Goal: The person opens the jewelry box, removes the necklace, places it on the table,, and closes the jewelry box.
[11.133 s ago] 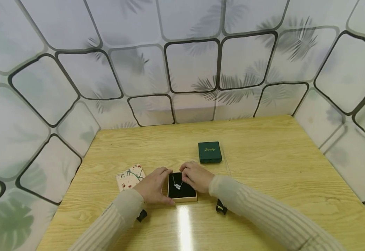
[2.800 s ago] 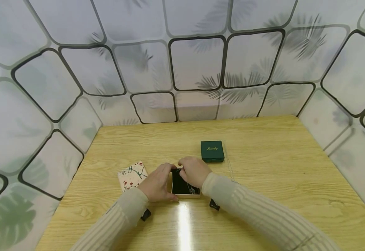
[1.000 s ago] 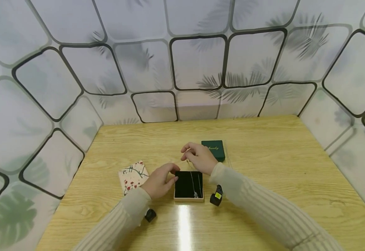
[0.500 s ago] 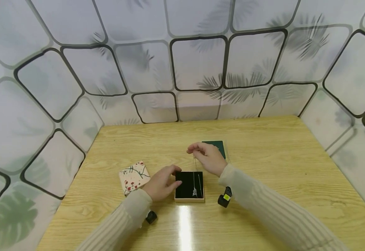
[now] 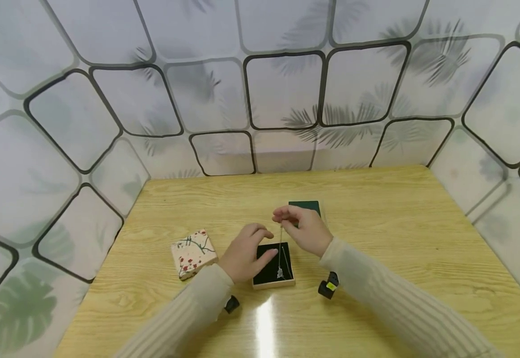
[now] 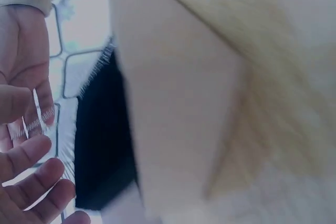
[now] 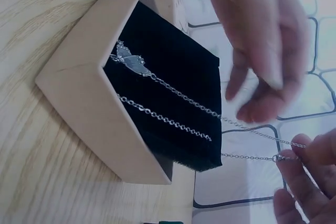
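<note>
My right hand (image 5: 306, 229) pinches the end of a silver necklace near its clasp and holds it up behind the box. In the right wrist view, the necklace chain (image 7: 178, 93) runs from those fingertips down to a butterfly-shaped pendant (image 7: 131, 62), which hangs over the black insert (image 7: 168, 40). Another stretch of chain (image 7: 163, 119) lies along the insert. The small open box (image 5: 274, 285) has pale pinkish-beige walls and sits on the table. Over its left side is my left hand (image 5: 246, 252), fingers loosely bent and holding nothing, its thumb above the insert.
A floral-patterned box lid (image 5: 193, 252) lies left of the box. Behind my right hand stands a dark green box (image 5: 306, 205), partly hidden. Black wrist devices, such as the right one (image 5: 329, 286), hang below the sleeves. Patterned fabric walls (image 5: 282, 89) enclose the wooden table (image 5: 385, 214).
Earliest, the necklace lay in the box; its chain end is now raised. In the last second my right hand moved slightly right, and my left hand came off the box's left edge toward the chain.
</note>
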`<state>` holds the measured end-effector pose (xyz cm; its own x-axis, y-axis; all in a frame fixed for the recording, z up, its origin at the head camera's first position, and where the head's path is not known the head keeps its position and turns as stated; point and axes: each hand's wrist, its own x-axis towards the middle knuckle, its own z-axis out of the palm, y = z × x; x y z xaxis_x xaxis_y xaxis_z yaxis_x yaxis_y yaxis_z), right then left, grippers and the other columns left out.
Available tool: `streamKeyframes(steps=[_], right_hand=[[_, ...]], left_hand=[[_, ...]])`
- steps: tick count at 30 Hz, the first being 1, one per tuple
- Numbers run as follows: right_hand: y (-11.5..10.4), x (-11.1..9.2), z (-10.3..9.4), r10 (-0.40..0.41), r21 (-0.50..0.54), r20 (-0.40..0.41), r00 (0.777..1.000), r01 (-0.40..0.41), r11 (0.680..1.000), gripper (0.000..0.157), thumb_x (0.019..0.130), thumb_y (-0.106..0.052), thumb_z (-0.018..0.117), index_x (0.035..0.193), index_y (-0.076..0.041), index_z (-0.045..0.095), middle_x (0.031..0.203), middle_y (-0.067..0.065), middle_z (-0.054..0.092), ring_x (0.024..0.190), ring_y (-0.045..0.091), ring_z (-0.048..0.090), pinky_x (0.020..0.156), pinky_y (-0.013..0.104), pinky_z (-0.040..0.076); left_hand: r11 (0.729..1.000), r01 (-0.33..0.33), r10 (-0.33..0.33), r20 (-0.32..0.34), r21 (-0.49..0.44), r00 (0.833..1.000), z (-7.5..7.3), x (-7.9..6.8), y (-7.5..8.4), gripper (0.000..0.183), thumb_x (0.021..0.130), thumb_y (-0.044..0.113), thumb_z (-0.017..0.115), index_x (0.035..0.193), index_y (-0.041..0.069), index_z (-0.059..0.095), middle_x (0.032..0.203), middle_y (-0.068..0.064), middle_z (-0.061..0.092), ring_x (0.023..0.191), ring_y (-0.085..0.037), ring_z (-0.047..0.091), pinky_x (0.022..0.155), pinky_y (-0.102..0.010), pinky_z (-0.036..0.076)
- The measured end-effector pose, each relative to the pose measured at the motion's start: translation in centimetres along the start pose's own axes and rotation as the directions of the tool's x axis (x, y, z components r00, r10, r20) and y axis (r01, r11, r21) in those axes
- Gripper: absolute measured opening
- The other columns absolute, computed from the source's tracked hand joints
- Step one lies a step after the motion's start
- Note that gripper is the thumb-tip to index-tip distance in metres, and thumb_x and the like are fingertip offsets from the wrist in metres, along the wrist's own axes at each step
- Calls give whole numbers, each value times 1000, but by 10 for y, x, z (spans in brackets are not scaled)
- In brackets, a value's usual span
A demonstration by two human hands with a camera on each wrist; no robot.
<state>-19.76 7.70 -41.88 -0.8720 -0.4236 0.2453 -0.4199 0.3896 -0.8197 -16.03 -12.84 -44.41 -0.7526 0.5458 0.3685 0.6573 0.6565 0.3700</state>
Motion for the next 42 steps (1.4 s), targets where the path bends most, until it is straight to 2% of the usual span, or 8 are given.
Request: streamKeyframes(steps=[6,10,18,25,30,32,37,42], right_hand=[[-2,-2,5,-88,-93,-41,995,84,992,12,91,-11,67,103,-11,69,94,-5,70,86,10,67,76,35,56],[-4,-1,3,-98,-123,-69,993,89,988,10,91,-13,67,101,-12,70,92,-7,70,81,6,66,71,30,56],[-10,-4,2,-9,55,-7,1000,10,998,22,97,-7,56,115,-6,68,107,3,69,91,12,67,75,28,56],[-7,-4,1,-26,-37,-15,1000,26,999,26,92,1,60,114,-11,66,100,-2,69,87,9,66,73,24,55],[2,-2,3,-69,-93,-57,996,64,994,30,87,3,67,114,-10,63,90,-1,60,78,9,62,68,23,54],[7,-1,3,-87,-110,-76,993,78,991,33,85,5,68,115,-8,61,92,1,56,76,9,61,67,23,54],[16,1,2,-111,-160,-87,990,96,982,36,85,7,65,118,-5,58,103,8,56,80,12,61,70,25,54],[21,1,1,-66,-221,-39,997,56,974,22,90,0,63,112,-5,64,104,8,62,84,14,59,75,32,53]], left_hand=[[998,7,-9,-43,-56,999,8,18,12,16,93,23,65,99,9,67,108,-3,57,102,-17,53,85,-32,49],[995,31,-37,-72,-93,997,10,23,14,10,91,19,68,94,10,68,103,-2,59,98,-18,55,82,-32,50],[984,124,-133,-65,-128,989,12,28,16,13,93,19,64,94,8,71,100,-2,65,96,-18,60,82,-34,52],[954,118,-142,-68,-274,988,14,28,14,17,97,13,58,97,5,73,93,-3,71,76,-10,64,65,-25,53],[921,151,-192,-81,-359,978,13,25,13,23,100,17,53,101,4,72,95,-5,72,80,-10,67,68,-25,54],[910,145,-204,-113,-389,973,11,23,12,23,101,17,52,100,5,72,96,-7,72,86,-13,68,73,-28,56],[899,97,-202,-206,-428,958,2,21,14,23,101,16,51,95,6,70,92,-9,71,80,-13,67,72,-30,56],[899,66,-190,-251,-432,949,-3,17,17,23,101,17,52,95,7,71,93,-4,71,83,-12,67,75,-31,56]])
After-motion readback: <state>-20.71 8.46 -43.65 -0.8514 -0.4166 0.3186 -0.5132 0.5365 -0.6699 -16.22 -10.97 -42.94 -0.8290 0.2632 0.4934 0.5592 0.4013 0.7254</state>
